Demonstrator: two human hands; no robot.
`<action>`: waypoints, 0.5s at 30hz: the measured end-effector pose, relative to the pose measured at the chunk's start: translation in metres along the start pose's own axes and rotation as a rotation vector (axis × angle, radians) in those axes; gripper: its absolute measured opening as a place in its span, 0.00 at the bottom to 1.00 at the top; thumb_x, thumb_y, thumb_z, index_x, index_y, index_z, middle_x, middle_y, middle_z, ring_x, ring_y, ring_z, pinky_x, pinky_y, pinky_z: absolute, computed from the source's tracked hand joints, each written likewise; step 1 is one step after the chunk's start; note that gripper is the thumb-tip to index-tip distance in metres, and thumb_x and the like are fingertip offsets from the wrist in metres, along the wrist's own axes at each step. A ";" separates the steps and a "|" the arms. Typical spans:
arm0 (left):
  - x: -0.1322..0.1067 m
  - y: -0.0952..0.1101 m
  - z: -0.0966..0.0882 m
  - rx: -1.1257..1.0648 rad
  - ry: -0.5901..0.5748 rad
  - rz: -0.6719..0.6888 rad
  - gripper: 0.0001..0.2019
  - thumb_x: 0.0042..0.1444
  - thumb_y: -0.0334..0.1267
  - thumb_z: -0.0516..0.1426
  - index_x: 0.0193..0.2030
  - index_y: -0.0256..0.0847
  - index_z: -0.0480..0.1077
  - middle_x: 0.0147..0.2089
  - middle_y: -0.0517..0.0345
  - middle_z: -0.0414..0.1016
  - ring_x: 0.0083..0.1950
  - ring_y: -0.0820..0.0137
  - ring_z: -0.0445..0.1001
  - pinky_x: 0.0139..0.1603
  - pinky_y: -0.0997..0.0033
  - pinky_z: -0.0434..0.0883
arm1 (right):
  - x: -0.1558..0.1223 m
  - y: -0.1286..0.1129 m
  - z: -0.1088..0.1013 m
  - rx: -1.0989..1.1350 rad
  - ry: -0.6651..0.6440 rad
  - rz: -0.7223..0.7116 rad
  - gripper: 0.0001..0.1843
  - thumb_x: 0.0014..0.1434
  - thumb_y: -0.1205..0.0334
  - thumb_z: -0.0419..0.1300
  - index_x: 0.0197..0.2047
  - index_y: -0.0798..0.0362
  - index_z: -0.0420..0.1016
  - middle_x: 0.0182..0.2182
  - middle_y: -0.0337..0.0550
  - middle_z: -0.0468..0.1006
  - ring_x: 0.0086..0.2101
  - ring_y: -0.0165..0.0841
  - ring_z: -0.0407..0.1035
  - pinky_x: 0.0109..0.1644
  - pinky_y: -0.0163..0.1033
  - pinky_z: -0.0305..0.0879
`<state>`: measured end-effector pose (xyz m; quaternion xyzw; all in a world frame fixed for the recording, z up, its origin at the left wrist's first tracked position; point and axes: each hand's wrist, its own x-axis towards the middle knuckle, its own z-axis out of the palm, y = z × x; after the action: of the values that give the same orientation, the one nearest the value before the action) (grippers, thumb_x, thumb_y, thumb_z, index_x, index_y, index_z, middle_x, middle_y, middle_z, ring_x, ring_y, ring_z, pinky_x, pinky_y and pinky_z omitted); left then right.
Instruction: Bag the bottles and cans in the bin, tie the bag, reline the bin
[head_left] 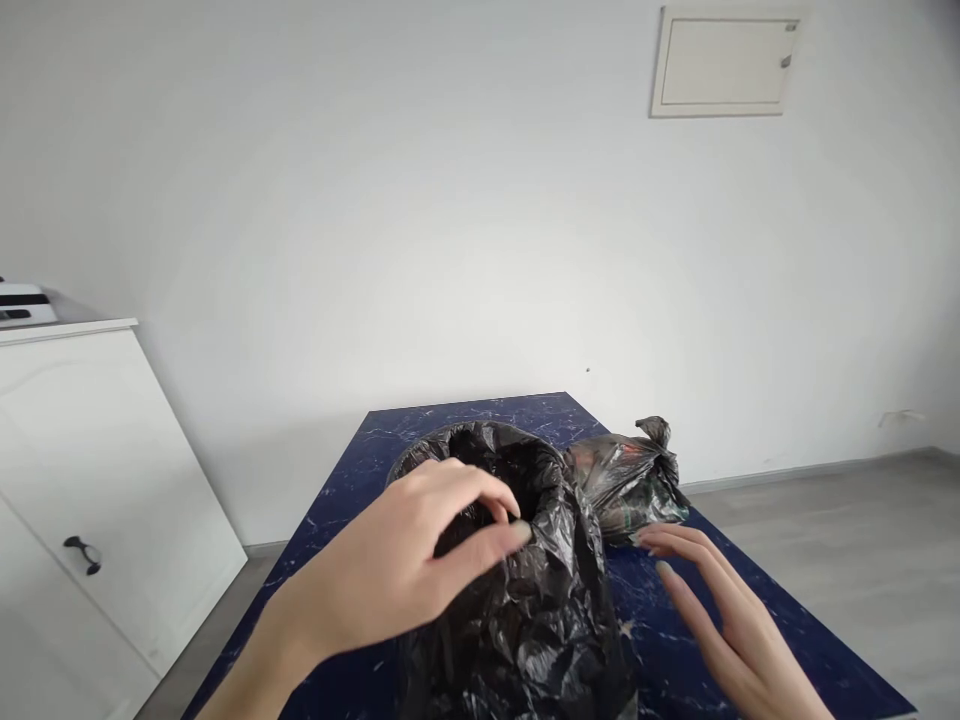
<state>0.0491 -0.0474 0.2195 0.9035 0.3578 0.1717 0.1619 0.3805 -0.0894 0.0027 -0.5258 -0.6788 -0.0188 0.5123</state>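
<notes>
A black garbage bag [529, 620] lines a round bin in front of me, its folded edge circling a dark opening. My left hand [420, 550] is at the near rim, fingers curled over the opening and thumb across the edge, closed on the bag. Part of the rim is hidden behind this hand. Beyond and to the right sits a tied, filled black bag [630, 485] with a knotted top; some of its contents show faintly through the plastic. Just in front of it is my right hand [720, 610], open, fingers stretched and holding nothing.
Both bags rest on a dark blue marble-patterned table [337, 530] that reaches toward the white wall [450, 220]. At left stands a white cabinet [97, 450] with a black handle and a white device [26, 305] on top. A wall panel [724, 62] is high up at right.
</notes>
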 end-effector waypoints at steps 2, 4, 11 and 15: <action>-0.009 0.000 0.006 0.088 -0.099 -0.055 0.27 0.71 0.68 0.54 0.65 0.57 0.74 0.65 0.59 0.79 0.65 0.56 0.77 0.61 0.57 0.76 | -0.017 0.028 0.002 -0.003 -0.013 0.076 0.14 0.79 0.51 0.55 0.61 0.41 0.74 0.56 0.44 0.80 0.54 0.37 0.79 0.56 0.35 0.77; -0.014 -0.001 0.013 0.167 -0.140 -0.084 0.33 0.68 0.71 0.56 0.69 0.54 0.72 0.66 0.55 0.78 0.67 0.52 0.75 0.61 0.54 0.76 | -0.032 0.052 0.003 0.017 -0.044 0.149 0.15 0.77 0.48 0.56 0.60 0.41 0.74 0.56 0.44 0.80 0.52 0.37 0.80 0.54 0.36 0.78; -0.011 -0.013 0.035 0.382 -0.066 0.047 0.12 0.74 0.45 0.61 0.60 0.49 0.73 0.54 0.56 0.80 0.56 0.55 0.77 0.55 0.53 0.73 | -0.056 0.097 0.021 0.140 -0.111 0.392 0.20 0.74 0.39 0.57 0.57 0.43 0.77 0.54 0.46 0.83 0.52 0.41 0.80 0.57 0.40 0.77; -0.013 -0.014 0.035 0.356 -0.066 0.038 0.13 0.75 0.48 0.61 0.61 0.51 0.73 0.54 0.57 0.81 0.55 0.56 0.77 0.53 0.55 0.73 | -0.057 0.106 0.030 0.194 -0.146 0.472 0.25 0.71 0.35 0.58 0.56 0.45 0.78 0.52 0.47 0.85 0.53 0.43 0.81 0.58 0.42 0.78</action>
<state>0.0467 -0.0522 0.1802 0.9296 0.3598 0.0790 0.0076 0.4331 -0.0647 -0.1063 -0.6178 -0.5713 0.2044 0.5001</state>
